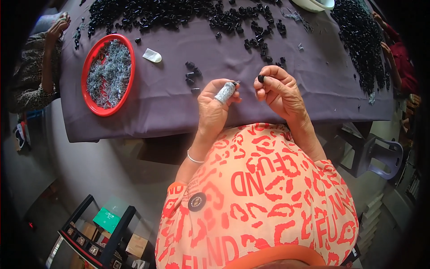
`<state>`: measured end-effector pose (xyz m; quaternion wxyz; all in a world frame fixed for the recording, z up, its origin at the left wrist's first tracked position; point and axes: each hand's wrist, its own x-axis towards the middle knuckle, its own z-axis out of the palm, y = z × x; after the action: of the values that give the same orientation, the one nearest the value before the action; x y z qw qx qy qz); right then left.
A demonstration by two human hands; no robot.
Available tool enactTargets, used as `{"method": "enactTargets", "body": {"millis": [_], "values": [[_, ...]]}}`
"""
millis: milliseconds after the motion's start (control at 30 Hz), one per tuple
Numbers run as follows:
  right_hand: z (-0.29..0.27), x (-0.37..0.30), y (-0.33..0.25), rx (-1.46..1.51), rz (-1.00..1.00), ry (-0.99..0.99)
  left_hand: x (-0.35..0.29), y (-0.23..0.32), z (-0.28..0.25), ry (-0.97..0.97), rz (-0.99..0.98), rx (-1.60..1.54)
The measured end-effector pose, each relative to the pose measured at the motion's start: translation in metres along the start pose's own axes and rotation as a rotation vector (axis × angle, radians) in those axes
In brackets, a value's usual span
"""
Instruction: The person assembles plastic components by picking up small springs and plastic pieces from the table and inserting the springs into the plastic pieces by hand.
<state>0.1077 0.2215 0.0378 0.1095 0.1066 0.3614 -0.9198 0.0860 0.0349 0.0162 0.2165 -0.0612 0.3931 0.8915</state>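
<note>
Both my hands are raised above the near edge of a cloth-covered table. My left hand (212, 103) is closed, its thumb wrapped in a silvery-grey cover (225, 92). A thin dark metal piece (237, 83) pokes out from its fingertips. Pinched between thumb and forefinger of my right hand (284, 94) is a small black plastic part (260, 78). A small gap separates the two hands. Just beyond my left hand lie several loose black parts (190, 74). Farther left, a red basin (85, 85) holds a heap of small grey metal pieces (109, 71).
A big pile of black parts (148, 15) spreads along the far side, another (363, 45) at the right. A white rounded piece (152, 55) lies beside the basin. A pale bowl (313, 4) stands at the back. People sit at both sides; a grey stool (380, 157) is at right.
</note>
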Motion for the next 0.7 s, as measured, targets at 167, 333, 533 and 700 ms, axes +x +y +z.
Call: {"method": "enactTargets", "body": {"millis": [167, 333, 533, 700], "values": [[-0.001, -0.003, 0.004, 0.136, 0.019, -0.031, -0.001, -0.002, 0.0, 0.008, 0.008, 0.025], [-0.005, -0.004, 0.007, 0.256, 0.039, -0.063, -0.001, -0.003, 0.001, -0.003, 0.026, 0.036], [-0.008, -0.005, 0.006, 0.299, 0.062, -0.075, -0.001, -0.002, 0.003, 0.016, 0.033, 0.078], [-0.01, -0.006, 0.001, 0.116, 0.068, -0.006, -0.001, -0.004, 0.002, 0.02, 0.033, 0.072]]}}
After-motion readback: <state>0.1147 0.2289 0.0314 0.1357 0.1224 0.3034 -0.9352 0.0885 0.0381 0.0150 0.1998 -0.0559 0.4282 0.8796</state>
